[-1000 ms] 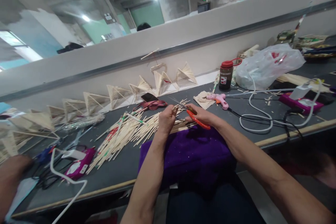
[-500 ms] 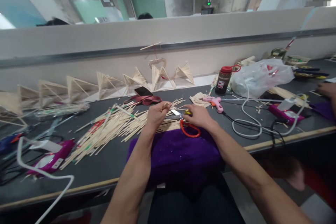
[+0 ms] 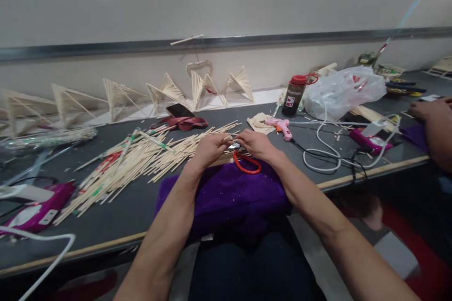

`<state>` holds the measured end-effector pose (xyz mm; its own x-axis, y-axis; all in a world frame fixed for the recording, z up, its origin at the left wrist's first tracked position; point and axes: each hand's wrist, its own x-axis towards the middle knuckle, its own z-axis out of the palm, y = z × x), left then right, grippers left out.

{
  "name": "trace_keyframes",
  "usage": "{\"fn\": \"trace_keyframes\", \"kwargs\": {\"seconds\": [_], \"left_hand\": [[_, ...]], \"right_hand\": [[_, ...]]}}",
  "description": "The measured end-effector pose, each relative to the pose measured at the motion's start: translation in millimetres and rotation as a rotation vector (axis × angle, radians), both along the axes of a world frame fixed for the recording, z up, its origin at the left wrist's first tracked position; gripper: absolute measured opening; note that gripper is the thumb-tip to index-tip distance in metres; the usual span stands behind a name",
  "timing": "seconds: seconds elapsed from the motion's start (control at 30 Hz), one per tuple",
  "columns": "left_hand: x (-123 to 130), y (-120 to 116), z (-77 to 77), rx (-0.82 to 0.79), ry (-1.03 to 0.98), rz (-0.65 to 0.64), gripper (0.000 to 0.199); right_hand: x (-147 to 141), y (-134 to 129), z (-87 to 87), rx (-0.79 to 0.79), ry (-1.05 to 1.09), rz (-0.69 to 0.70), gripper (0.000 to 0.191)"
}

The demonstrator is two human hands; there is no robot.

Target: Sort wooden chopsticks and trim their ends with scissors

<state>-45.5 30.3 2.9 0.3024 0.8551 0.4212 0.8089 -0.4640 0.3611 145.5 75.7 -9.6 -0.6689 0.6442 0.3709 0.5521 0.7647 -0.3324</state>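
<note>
My left hand (image 3: 211,149) is closed around a small piece of wooden stick whose end shows at the fingertips. Close beside it, my right hand (image 3: 257,144) is closed too, its fingertips almost meeting the left ones; what they pinch is too small to make out. Just below and between the hands lies a tool with a red loop handle (image 3: 250,169) and a bit of shiny metal, over the edge of a purple cloth (image 3: 233,197). Many thin wooden sticks (image 3: 141,164) are spread out to the left and behind my left hand.
Fan-shaped stick models (image 3: 167,91) line the wall. A phone (image 3: 180,110), a pink glue gun (image 3: 278,126), a dark bottle (image 3: 294,96), a plastic bag (image 3: 344,94), and magenta power strips (image 3: 370,142) with cables stand around. Another person's hand (image 3: 432,110) rests at the far right.
My right hand has moved in close to my left hand, and its fingers have closed. The yellow part beside it no longer shows. The camera view has shifted down and to the right.
</note>
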Motion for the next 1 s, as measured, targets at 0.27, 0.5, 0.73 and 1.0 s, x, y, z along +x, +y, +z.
{"fn": "trace_keyframes", "kwargs": {"seconds": [0.27,0.5,0.73,1.0], "left_hand": [[3.2,0.4,1.4,-0.11,0.244,0.13,0.029],[7.0,1.3,-0.9,-0.088,0.382,0.166,0.032],[11.2,-0.9,0.6,-0.121,0.397,0.173,0.028],[14.3,-2.4,-1.2,-0.14,0.364,0.191,0.028]], "right_hand": [[-5.1,-2.8,-0.8,-0.05,-0.14,-0.094,0.031],[-7.1,-2.1,-1.8,-0.067,-0.157,-0.136,0.031],[-7.8,1.5,-4.7,-0.115,-0.152,-0.144,0.032],[-7.5,-2.8,-1.3,-0.132,-0.154,-0.183,0.032]]}}
